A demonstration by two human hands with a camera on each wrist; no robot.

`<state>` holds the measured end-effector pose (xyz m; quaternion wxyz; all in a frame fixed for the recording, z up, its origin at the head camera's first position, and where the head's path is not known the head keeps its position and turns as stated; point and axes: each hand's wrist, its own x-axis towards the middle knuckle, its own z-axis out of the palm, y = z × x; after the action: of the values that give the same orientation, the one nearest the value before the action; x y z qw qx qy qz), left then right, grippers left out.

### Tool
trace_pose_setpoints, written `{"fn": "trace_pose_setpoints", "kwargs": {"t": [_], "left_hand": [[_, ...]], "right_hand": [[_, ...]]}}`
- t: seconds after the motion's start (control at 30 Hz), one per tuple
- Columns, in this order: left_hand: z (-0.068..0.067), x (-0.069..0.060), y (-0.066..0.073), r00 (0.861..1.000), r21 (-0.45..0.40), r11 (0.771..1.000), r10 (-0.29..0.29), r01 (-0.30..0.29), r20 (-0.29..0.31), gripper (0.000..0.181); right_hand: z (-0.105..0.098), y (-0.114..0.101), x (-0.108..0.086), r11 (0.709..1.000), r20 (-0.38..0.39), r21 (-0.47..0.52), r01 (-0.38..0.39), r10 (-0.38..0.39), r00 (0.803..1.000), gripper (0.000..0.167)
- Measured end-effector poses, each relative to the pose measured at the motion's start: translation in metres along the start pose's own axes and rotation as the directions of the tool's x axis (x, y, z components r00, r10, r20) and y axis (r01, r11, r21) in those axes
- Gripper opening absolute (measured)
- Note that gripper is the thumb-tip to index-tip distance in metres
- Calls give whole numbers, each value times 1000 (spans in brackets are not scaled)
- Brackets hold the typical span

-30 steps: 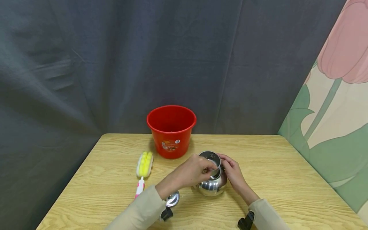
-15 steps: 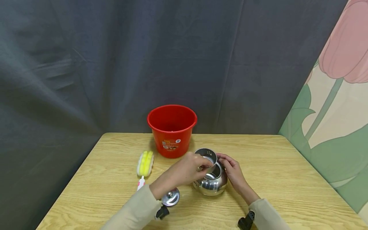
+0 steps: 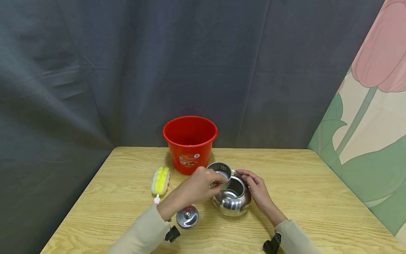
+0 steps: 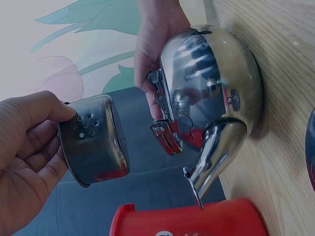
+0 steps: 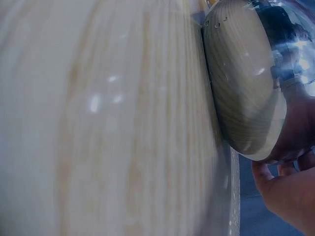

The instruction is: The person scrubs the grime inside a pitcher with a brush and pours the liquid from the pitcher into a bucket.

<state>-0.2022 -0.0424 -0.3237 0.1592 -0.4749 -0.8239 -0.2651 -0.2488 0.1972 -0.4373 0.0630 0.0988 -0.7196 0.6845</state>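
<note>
My left hand (image 3: 201,183) pinches the rim of a metal tea strainer (image 3: 218,167), a small cup with a cluster of holes, held at the upper left of the teapot's mouth. In the left wrist view the strainer (image 4: 93,142) is fully apart from the teapot (image 4: 216,73), whose spout (image 4: 219,150) points towards the red bucket. The shiny steel teapot (image 3: 233,207) stands lidless on the table. On its right side my right hand (image 3: 257,188) grips it by the rim and handle area; some fingers are hidden behind it. Its round knobbed lid (image 3: 188,217) lies nearby at the left.
Behind the teapot stands a red bucket (image 3: 189,155) near the table's back edge. A yellow and white sponge brush (image 3: 160,180) lies at the left, its handle partly hidden by my left arm. A dark curtain (image 3: 190,70) hangs behind the wooden table (image 3: 285,176).
My left hand has moved left with the strainer, lifting it out from over the teapot's mouth, so the opening and the lid show more. The right hand stays in place on the teapot.
</note>
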Motion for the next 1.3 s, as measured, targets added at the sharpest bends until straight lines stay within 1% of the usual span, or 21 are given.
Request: {"fn": "trace_pose_setpoints", "kwargs": {"t": [0.1, 0.2, 0.37, 0.57, 0.77, 0.83, 1.1, 1.3], "left_hand": [[-2, -3, -2, 1000, -14, 1000, 0, 0, -11, 17], [-5, -6, -3, 1000, -22, 1000, -12, 11, -14, 18], [-9, -10, -4, 999, -3, 999, -36, 36, -14, 19], [-15, -15, -6, 998, 4, 999, -40, 40, -41, 19], [-20, -22, -9, 997, 0, 999, -54, 54, -53, 20], [-22, -24, -10, 997, 8, 999, -50, 50, -61, 20], [-27, -36, -13, 995, 33, 997, -67, 69, -69, 21], [-30, -45, -17, 993, 43, 996, -73, 77, -89, 21]], "right_hand": [[-1, 0, 0, 1000, 1, -10, 5, -5, 1000, 31], [-1, 1, 0, 1000, -5, -11, 1, -1, 1000, 31], [0, 1, 0, 1000, -7, -1, 15, -15, 1000, 31], [0, 2, 1, 999, 0, 23, 28, -28, 1000, 31], [0, 3, 2, 999, 6, 27, 37, -37, 999, 31], [1, 3, 2, 999, 9, 33, 36, -37, 999, 31], [0, 4, 1, 999, 8, 16, 31, -31, 999, 30], [0, 4, 1, 999, 9, 18, 51, -51, 999, 30]]}}
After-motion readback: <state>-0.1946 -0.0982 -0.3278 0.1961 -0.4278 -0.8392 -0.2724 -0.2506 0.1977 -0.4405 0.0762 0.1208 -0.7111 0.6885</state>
